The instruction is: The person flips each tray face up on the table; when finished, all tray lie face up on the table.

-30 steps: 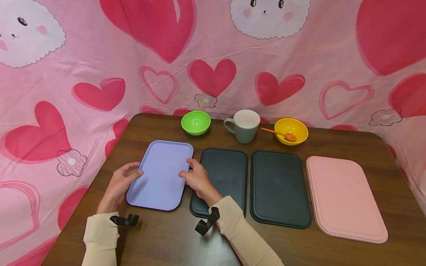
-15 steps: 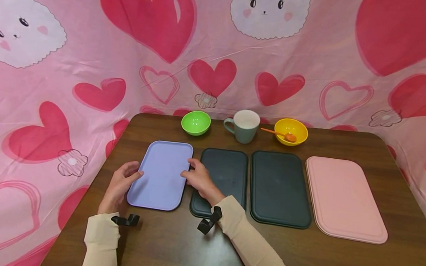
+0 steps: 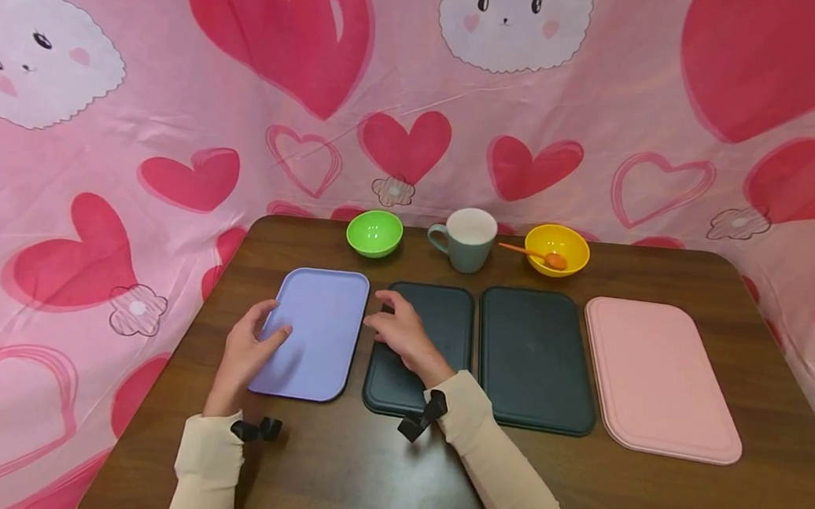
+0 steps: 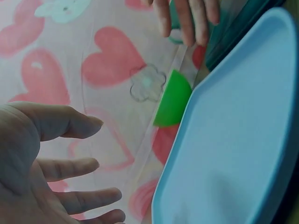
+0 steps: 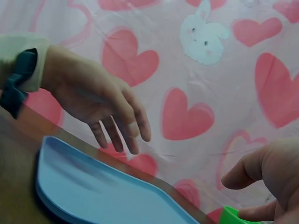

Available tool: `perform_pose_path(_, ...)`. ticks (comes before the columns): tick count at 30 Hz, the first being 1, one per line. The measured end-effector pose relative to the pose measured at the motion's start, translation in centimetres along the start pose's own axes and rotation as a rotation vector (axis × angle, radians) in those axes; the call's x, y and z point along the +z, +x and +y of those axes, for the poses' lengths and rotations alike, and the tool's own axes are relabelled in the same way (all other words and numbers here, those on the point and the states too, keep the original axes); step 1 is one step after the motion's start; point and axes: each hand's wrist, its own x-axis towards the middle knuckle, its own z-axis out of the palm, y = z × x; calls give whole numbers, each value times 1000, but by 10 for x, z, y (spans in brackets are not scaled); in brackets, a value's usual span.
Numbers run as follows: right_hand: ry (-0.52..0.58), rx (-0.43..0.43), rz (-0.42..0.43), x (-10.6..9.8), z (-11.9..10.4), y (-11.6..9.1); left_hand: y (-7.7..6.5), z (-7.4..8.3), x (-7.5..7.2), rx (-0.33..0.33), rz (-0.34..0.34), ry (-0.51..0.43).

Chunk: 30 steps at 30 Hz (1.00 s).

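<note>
A lavender tray (image 3: 320, 327) lies at the left of the table; it looks light blue in both wrist views. My left hand (image 3: 247, 354) hovers over the tray's left edge, fingers apart and relaxed, holding nothing. Above the left edge of the nearer dark tray (image 3: 420, 381) is my right hand (image 3: 402, 329), its fingers loosely bent and a gap between it and the lavender tray. In the right wrist view the left hand (image 5: 93, 88) hangs above the lavender tray (image 5: 103, 186) without touching it.
A second dark tray (image 3: 535, 358) and a pink tray (image 3: 661, 379) lie to the right. Along the back stand a green bowl (image 3: 375, 234), a grey-green mug (image 3: 470, 243) and a yellow bowl (image 3: 573, 254) with an orange spoon (image 3: 554, 261) in it. A pink heart-print cloth (image 3: 421, 66) hangs behind.
Both hands have come off the lavender tray's edges. The left hand moved right, over the tray; the right hand moved right, over the dark tray. The lavender tray stayed in place.
</note>
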Motion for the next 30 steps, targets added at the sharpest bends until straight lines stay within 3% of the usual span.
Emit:
perform_pose_path(7,-41,-29,34,-22,-6,0,-15,11,15,67,-31,66)
perform_pose_path(15,-96,-37,61,-46,-4,3,-28,18,39,245,-66,68)
perform_pose_path(30,-279,-71,130,-77,3,10,-49,26,79,464,-165,112)
